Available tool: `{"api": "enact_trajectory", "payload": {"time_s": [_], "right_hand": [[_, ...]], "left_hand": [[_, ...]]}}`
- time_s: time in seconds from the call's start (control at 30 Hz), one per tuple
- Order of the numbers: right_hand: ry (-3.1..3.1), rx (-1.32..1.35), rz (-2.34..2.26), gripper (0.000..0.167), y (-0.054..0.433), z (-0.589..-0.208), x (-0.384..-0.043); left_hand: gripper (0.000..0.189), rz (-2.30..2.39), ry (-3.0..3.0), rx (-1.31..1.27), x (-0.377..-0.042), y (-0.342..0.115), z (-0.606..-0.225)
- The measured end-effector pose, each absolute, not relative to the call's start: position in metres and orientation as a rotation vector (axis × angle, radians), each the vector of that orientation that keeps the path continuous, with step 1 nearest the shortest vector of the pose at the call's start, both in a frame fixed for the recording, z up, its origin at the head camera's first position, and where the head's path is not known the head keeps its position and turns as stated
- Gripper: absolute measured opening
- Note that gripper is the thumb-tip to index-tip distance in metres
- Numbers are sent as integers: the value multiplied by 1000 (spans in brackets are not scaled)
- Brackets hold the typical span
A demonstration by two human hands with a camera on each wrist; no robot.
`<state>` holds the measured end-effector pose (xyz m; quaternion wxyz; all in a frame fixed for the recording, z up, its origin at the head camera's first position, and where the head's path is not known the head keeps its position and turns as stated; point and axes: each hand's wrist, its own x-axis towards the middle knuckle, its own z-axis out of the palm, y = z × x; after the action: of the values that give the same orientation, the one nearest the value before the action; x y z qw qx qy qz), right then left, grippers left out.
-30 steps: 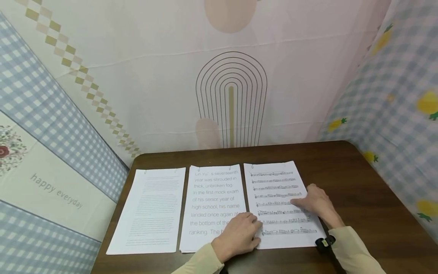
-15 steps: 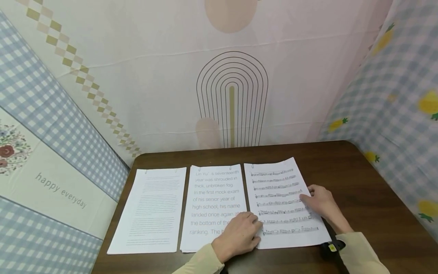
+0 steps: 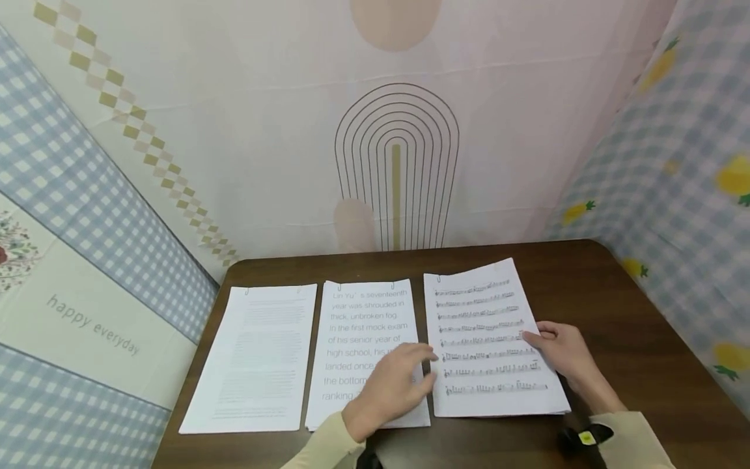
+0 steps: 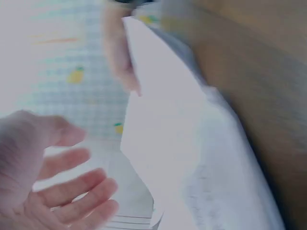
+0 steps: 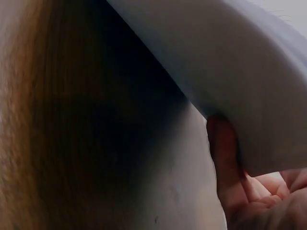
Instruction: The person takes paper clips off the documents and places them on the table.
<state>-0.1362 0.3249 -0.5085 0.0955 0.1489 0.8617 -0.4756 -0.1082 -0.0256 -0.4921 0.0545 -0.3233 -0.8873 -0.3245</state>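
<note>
In the head view, we are seeing a person's right hand [image 3: 565, 355] pinching the right edge of a stack of printed sheet music [image 3: 489, 368] between thumb and fingers. The stack is lying to the left of those fingers, its right side tilting up off the brown table [image 3: 562, 280]. The left hand [image 3: 389, 384] is hovering with fingers loosely curving and thumb standing apart, holding nothing; its fingertips are pointing at the music's left edge, though we are not managing to tell whether they are touching it. Beneath that hand, a large-print stack [image 3: 363, 319] is lying, and farther left of its fingers a small-print stack [image 3: 252, 365] is resting. Beyond the fingers, paper clips [image 3: 439, 279] are showing at the far edges.

In the left wrist view, we are seeing the left fingers spreading apart, with the blurred pale sheets rising beyond them and the right hand gripping their edge.

In the right wrist view, we are seeing the paper curving above the right fingers, one finger pressing its edge; we are not making out how many sheets they are pinching.
</note>
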Motion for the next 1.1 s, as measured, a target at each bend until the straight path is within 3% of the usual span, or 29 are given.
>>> {"api": "enact_trajectory", "payload": {"time_s": [0.17,0.47,0.77,1.1], "right_hand": [[2497,482,-1516,57,325,-505,-132],[2314,523,-1740,62,313,-490,-122],[2198,504,-1859,58,286,-480,-108],[2139,470,-1893,47,251,-477,-93]], "left_hand": [[25,-1709,-2584,-555,-125,-43,-482],[45,-2267,-2477,-82,-144,-59,-490],[59,-2525,-2348,6,-148,-63,-495],[49,-2557,-2418,-27,-143,-73,-498]]}}
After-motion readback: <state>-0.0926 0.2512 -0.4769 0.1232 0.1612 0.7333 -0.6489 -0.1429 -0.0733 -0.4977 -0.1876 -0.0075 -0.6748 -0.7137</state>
